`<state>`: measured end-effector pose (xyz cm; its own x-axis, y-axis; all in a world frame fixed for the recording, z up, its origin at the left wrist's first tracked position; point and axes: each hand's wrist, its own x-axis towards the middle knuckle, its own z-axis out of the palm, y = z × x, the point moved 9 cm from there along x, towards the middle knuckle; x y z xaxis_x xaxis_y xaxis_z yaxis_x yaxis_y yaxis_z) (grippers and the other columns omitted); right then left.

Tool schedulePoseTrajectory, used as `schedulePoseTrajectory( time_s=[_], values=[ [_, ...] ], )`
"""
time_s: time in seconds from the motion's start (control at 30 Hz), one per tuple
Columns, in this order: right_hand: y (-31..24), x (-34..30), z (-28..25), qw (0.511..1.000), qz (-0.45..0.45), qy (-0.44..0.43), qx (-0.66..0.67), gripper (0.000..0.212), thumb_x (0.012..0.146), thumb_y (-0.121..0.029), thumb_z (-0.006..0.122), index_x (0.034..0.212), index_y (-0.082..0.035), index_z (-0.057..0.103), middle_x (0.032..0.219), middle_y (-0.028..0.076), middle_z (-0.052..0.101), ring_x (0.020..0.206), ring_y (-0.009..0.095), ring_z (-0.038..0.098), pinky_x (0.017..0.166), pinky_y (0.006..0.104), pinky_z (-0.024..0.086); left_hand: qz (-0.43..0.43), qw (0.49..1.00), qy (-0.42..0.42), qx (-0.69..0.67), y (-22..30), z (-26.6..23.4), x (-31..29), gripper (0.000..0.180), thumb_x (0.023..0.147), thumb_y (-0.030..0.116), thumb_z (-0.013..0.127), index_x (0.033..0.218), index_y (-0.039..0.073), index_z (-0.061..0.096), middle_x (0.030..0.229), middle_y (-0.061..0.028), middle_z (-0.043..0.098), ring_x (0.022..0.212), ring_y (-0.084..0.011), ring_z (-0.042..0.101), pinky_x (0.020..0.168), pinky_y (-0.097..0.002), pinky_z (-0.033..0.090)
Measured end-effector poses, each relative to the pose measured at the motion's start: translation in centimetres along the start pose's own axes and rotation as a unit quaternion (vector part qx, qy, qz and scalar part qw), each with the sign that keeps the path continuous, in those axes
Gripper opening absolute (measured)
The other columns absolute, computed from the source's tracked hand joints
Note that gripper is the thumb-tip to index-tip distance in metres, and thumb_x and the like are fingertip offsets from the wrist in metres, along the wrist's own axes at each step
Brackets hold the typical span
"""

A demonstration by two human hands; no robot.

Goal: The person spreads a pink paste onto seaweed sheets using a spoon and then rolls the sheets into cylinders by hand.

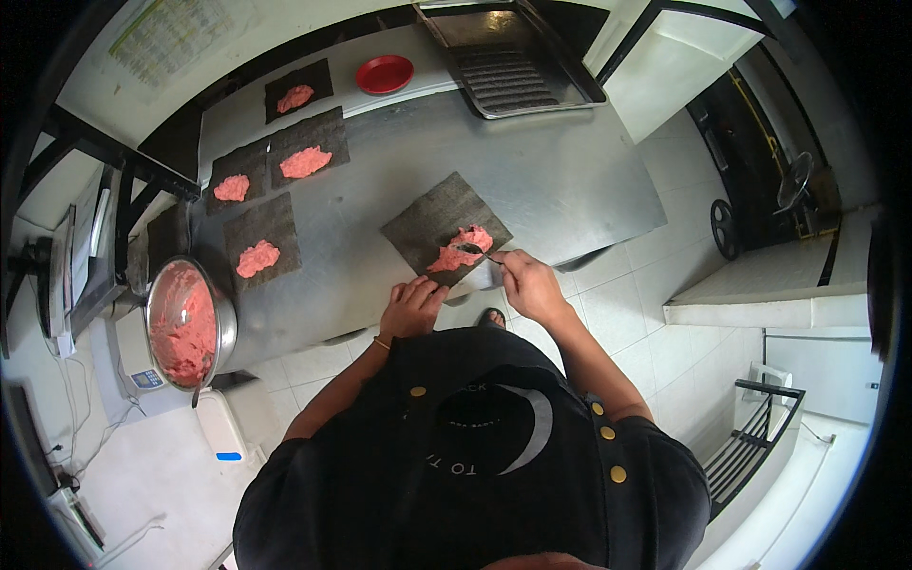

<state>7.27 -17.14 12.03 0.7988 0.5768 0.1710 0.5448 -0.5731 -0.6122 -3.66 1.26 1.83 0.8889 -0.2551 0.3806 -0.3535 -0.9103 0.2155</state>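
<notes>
A dark square sheet that looks like nori (418,221) lies turned cornerwise on the metal table in front of me. Pink paste (478,237) is spread in a strip over its near right part. My right hand (530,285) is closed round the handle of a spoon (470,249), whose bowl rests in that paste. At the sheet's near left edge, my left hand (415,304) lies with fingers stretched out and holds nothing. To the left are several more such sheets, each with a pink lump (257,258) on it.
A steel bowl (228,328) of pink paste stands at the left on a scale (145,378). Along the back are a red plate (385,74) and a metal tray (546,106) holding a row of dark rolls. The steel table (560,180) ends close to my body.
</notes>
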Motion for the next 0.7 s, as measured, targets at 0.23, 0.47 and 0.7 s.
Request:
schedulePoseTrajectory(
  time_s=[0.23,0.47,0.7],
  values=[
    [0.4,-0.5,-0.2,0.999,0.02,0.046,-0.006,0.025,0.096,-0.002,0.061,0.119,-0.003,0.071,0.107,0.019,0.073,0.089,0.039,0.073,0.08,0.045,0.059,-0.009,1.0,0.005,-0.007,0.1,-0.5,0.4,0.029,0.091,0.018,0.07,0.12,0.016,0.075,0.122,-0.0002,0.067,0.126,-0.022,0.062,0.102,-0.0454,0.046],
    [0.6,-0.5,0.1,0.997,0.051,0.05,-0.014,0.03,0.094,-0.004,0.062,0.122,-0.006,0.071,0.104,0.017,0.072,0.087,0.04,0.073,0.078,0.0464,0.06,-0.003,1.0,0.022,-0.013,0.1,-1.3,0.5,0.027,0.09,0.018,0.073,0.117,0.017,0.077,0.12,0.0014,0.068,0.124,-0.0199,0.063,0.102,-0.0441,0.047],
    [-0.1,-0.6,0.1,0.995,0.064,0.067,-0.028,0.028,0.095,-0.011,0.065,0.122,-0.009,0.072,0.101,0.017,0.071,0.084,0.04,0.072,0.076,0.048,0.06,0.008,1.0,0.008,-0.029,-0.2,-0.5,0.0,0.032,0.093,0.018,0.066,0.124,0.013,0.072,0.126,-0.0022,0.067,0.13,-0.0222,0.06,0.102,-0.0453,0.047]
  ],
)
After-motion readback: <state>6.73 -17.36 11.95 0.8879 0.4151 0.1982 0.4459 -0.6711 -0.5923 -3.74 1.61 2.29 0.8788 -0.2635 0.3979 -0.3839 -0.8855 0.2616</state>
